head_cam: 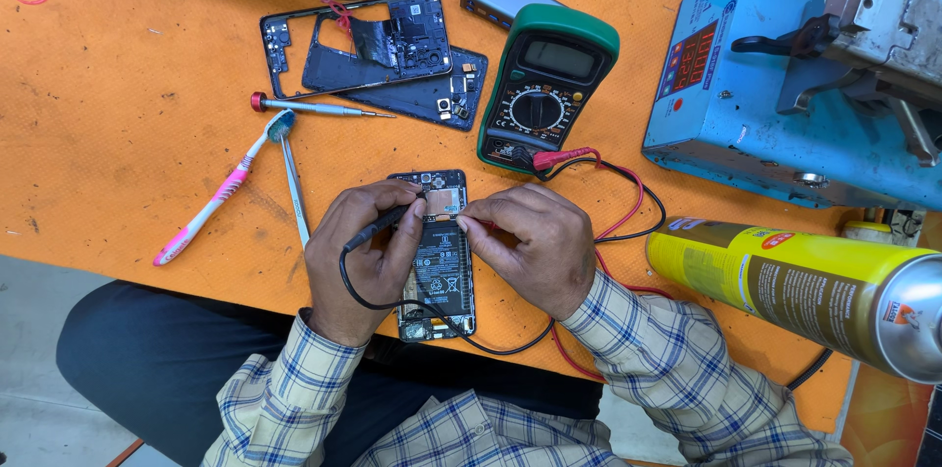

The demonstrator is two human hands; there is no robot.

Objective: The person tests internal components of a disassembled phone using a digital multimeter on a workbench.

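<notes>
An opened phone (438, 256), back cover off and battery exposed, lies face down on the orange mat (118, 133) at the near edge of the bench, between both hands. The left hand (365, 256) is closed around a black probe (383, 227), pen-fashion, its tip set on the board near the top of the phone. The right hand (535, 241) is pinched shut at the fingertips on a red probe (475, 225), barely visible, which touches the phone's upper right edge. Black and red leads (628, 202) run from the hands back to a green multimeter (546, 86) just beyond the phone.

To the left lie tweezers (294, 187) and a pink toothbrush (211, 197), their far ends touching, with a red-capped screwdriver (314, 108) beyond them. A stripped phone frame (355, 43) rests on another dark panel at the far side. On the right stand a blue machine (756, 84) with a red display and, nearer, a yellow spray can (785, 281) lying on its side.
</notes>
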